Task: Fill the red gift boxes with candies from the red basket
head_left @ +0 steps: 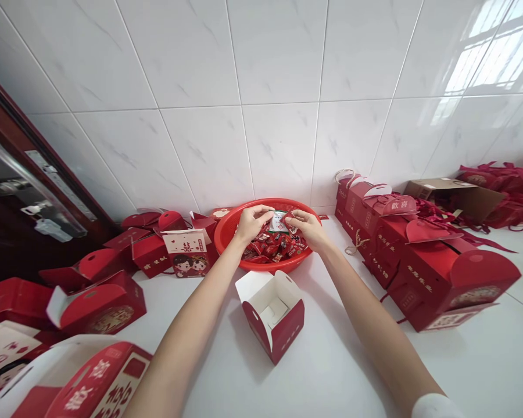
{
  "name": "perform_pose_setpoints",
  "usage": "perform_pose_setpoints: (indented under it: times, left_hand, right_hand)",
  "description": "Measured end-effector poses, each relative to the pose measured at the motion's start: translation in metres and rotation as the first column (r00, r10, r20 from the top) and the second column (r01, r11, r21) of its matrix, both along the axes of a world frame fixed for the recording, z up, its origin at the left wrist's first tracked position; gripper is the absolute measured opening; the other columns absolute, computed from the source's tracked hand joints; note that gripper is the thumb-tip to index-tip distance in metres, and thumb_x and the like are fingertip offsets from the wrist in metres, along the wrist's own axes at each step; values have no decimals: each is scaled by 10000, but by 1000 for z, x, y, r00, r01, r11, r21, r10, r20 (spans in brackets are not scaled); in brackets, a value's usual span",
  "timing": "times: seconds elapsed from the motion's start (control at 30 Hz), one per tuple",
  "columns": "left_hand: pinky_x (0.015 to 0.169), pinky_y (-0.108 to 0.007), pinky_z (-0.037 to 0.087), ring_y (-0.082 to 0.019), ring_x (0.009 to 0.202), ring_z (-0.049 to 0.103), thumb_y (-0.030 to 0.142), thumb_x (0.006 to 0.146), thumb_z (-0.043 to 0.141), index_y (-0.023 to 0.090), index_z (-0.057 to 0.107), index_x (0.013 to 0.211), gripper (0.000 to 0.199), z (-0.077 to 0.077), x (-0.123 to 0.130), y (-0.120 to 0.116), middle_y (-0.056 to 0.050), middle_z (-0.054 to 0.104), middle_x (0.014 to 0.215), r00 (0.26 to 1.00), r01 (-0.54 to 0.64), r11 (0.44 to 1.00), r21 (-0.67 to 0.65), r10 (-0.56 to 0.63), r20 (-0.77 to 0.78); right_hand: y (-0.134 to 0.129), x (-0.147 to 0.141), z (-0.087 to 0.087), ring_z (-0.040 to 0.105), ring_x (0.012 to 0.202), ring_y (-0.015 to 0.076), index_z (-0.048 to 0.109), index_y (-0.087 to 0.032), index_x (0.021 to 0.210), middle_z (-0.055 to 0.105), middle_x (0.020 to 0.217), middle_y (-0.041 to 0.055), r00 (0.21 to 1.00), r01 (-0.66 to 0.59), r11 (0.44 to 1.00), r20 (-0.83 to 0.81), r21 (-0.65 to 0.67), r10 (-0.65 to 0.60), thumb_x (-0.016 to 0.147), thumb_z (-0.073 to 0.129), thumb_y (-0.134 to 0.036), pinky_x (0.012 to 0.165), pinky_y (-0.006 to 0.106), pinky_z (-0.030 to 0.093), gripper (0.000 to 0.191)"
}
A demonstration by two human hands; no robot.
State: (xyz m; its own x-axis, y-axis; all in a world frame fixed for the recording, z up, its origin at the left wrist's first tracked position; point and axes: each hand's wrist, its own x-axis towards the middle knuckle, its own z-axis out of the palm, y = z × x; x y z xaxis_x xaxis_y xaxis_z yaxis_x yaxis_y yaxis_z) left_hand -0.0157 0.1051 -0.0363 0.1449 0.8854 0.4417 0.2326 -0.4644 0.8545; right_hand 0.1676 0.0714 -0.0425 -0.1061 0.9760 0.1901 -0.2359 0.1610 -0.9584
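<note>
Over a red plastic basket point(220, 244) full of red-wrapped sweets point(272, 247), both my hands are close together. My left hand point(253, 223) is closed, its fingertips pinching the edge of a small white packet point(279, 221). At the basket's right side, my right hand point(309, 229) is closed around a small red packet point(292, 220), partly hidden by the fingers. Between my forearms stands an open dark-red gift box point(283, 334), its flaps up and its white inside showing nothing in it.
Several folded red gift boxes point(107, 305) crowd the left side, below a dark door point(9, 174) with keys in its lock. A row of red boxes with rope handles point(401, 249) stands at right. Behind it lies a cardboard carton point(457, 200). A tiled wall point(279, 145) rises behind.
</note>
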Motion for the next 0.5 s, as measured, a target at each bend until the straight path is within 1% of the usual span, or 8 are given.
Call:
perform_pose_setpoints:
  times: [0.13, 0.23, 0.3, 0.33, 0.4, 0.43, 0.47, 0.5]
  left_hand:
    - [847, -354, 573, -230, 922, 713, 418, 791, 652, 160, 726, 968, 322, -3, -1, 5, -93, 771, 1030, 999, 13, 999, -30, -14, -29]
    - [854, -363, 574, -220, 908, 717, 387, 820, 628, 178, 711, 990, 282, -7, -2, 8, -92, 767, 1019, 991, -8, 998, -64, 0, -132]
    - [830, -350, 569, -226, 855, 716, 330, 744, 710, 200, 725, 873, 184, -11, -3, 8, -65, 772, 894, 964, -10, 994, -109, -19, -264]
    - [803, -342, 567, -234, 807, 713, 286, 665, 772, 209, 724, 782, 148, -13, -3, 7, -47, 763, 802, 939, -5, 990, -144, -45, -340]
    - [749, -333, 561, -252, 717, 704, 162, 476, 851, 220, 694, 621, 221, -17, -4, 6, -16, 722, 649, 871, -2, 974, -226, -110, -480]
    - [735, -334, 557, -264, 696, 703, 100, 410, 852, 221, 678, 572, 266, -19, -4, 5, -11, 704, 606, 836, -11, 965, -260, -134, -532]
    - [738, -338, 555, -280, 703, 708, 54, 380, 838, 219, 667, 544, 289, -20, -4, 5, -14, 699, 592, 809, -27, 959, -282, -145, -570]
    - [755, -344, 553, -298, 736, 717, 24, 380, 818, 216, 664, 535, 292, -20, -4, 5, -24, 706, 604, 790, -46, 956, -290, -143, -596]
  right_hand:
    - [0, 0, 0, 593, 698, 167, 671, -209, 713, 666, 716, -4, 1000, 11, 1000, -16, 16, -10, 553, 824, -469, 607, 266, 438, 342]
    - [1, -1, -1, 571, 697, 167, 664, -208, 698, 645, 712, 0, 997, 70, 997, -32, 34, -69, 547, 822, -475, 617, 272, 432, 345]
    - [2, -2, -3, 556, 701, 164, 637, -211, 675, 625, 701, -5, 991, 124, 991, -50, 46, -122, 546, 814, -466, 636, 273, 429, 336]
    - [3, -2, -4, 551, 705, 162, 625, -212, 668, 618, 699, -7, 988, 147, 988, -59, 51, -144, 550, 808, -462, 645, 273, 428, 331]
    - [4, -3, -5, 546, 715, 162, 613, -213, 662, 613, 702, -9, 982, 177, 983, -69, 57, -173, 557, 800, -453, 664, 276, 428, 322]
    - [4, -3, -5, 547, 721, 164, 611, -212, 660, 613, 704, -8, 981, 185, 981, -70, 60, -181, 557, 800, -450, 673, 278, 431, 320]
    - [4, -3, -5, 549, 725, 167, 609, -212, 658, 614, 704, -7, 980, 190, 980, -69, 62, -186, 554, 803, -446, 678, 281, 433, 321]
    - [4, -3, -5, 550, 729, 170, 607, -212, 656, 614, 703, -7, 980, 194, 979, -67, 63, -190, 550, 805, -443, 682, 283, 435, 322]
